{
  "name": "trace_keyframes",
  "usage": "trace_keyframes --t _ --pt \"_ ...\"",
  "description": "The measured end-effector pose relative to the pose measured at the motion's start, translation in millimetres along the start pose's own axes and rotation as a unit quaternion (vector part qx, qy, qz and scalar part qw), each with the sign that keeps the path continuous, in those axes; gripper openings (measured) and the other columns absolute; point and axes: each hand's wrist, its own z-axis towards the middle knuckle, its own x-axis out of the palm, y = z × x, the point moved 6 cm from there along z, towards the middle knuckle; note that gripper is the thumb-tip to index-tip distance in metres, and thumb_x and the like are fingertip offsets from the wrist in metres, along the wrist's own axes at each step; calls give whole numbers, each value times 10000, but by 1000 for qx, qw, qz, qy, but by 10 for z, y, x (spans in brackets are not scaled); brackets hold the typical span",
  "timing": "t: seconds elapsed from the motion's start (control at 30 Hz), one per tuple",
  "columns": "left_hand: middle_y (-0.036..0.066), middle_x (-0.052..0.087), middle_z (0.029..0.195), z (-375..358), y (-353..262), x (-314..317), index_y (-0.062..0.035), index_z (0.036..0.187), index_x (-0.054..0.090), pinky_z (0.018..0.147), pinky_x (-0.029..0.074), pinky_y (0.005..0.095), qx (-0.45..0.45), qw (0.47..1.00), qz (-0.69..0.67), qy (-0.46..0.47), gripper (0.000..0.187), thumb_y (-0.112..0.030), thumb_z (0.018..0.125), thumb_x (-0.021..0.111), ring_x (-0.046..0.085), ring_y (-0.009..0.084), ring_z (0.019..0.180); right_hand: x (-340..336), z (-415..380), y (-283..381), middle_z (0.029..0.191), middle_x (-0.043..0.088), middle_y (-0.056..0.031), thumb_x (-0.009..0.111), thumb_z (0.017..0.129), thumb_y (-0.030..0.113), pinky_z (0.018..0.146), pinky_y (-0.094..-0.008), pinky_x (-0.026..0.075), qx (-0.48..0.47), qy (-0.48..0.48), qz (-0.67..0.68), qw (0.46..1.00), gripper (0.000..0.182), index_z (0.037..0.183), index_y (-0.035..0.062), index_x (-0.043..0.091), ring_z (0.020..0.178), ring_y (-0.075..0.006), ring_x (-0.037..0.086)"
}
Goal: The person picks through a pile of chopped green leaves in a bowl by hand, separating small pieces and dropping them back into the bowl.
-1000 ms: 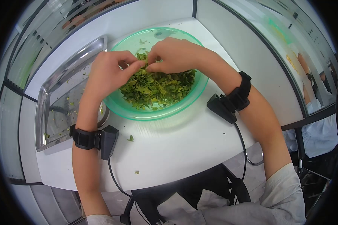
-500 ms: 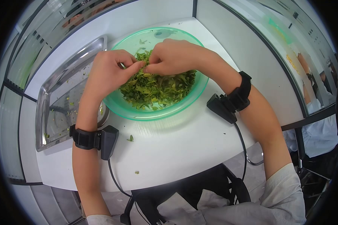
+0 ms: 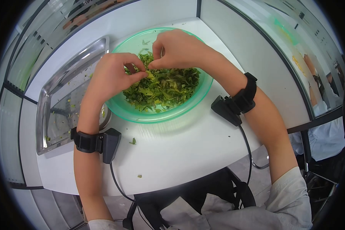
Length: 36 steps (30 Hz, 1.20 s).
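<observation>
Chopped or torn leafy greens [image 3: 161, 92] fill much of a translucent green bowl [image 3: 157, 119]. My left hand [image 3: 117, 73] is over the bowl's left side, thumb and forefinger pinched on a small yellow-green leaf [image 3: 151, 73]. Over the far side, my right hand [image 3: 178, 50] has its thumb and forefinger curled together in a loop just above the greens. Whatever lies between those fingertips is too small to make out. A small gap separates the two hands.
Left of the bowl lies a shallow metal tray [image 3: 57, 119] with scattered green bits. Leaf scraps [image 3: 133, 141] rest on the white table [image 3: 172, 153]. Partition walls [image 3: 253, 57] enclose the back and right. Cables hang from black devices [image 3: 110, 145] strapped to both forearms.
My right hand has lifted slightly up and away from my left, so their fingertips no longer meet. The left hand has shifted only a little. The bowl and tray stay put.
</observation>
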Motion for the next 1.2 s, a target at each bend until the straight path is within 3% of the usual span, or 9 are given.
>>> trace_keyframes --t 0.17,0.4,0.57,0.7,0.77,1.0,1.2 --pt "60 728 780 -2 3 4 -56 885 770 650 486 293 6 1000 9 -10 96 -107 804 783 619 170 643 -16 1 7 685 686 -93 809 740 397 619 -346 528 0 0 -7 1000 359 792 47 749 644 -210 666" --pt "86 734 811 4 22 18 -33 918 761 631 505 305 34 999 14 -17 104 -110 852 740 643 197 667 79 45 -51 662 684 -95 763 810 406 611 -354 520 -16 15 -16 1000 363 824 44 776 634 -219 660" --pt "116 737 864 0 11 -16 -7 972 740 654 529 329 28 998 30 -37 147 -119 900 679 681 238 710 1 -3 3 656 678 -82 799 764 432 606 -352 516 -6 4 -20 1000 390 791 45 762 626 -212 656" --pt "122 738 881 7 13 -10 -4 974 735 658 532 328 5 999 28 -24 149 -118 902 673 683 237 716 -17 -9 31 641 662 -64 841 706 441 609 -343 516 -8 17 -7 1000 412 745 44 736 625 -200 653" --pt "120 739 871 4 1 -6 -4 970 733 653 533 326 42 998 14 -36 147 -118 898 675 683 238 706 13 9 6 637 658 -61 839 709 427 607 -342 515 -8 19 3 1000 399 741 43 733 621 -198 649" --pt "111 735 827 3 0 -2 -7 959 733 631 527 313 42 998 22 -31 150 -132 891 686 664 213 650 3 5 20 627 650 -60 789 711 349 594 -334 510 -9 7 -9 1000 313 714 45 715 600 -191 635" --pt "106 731 806 3 -9 1 -8 957 733 613 519 302 36 999 24 -26 158 -145 892 689 641 189 606 1 -4 22 615 650 -65 802 704 367 591 -332 514 -6 10 -11 1000 340 689 44 696 596 -191 639"
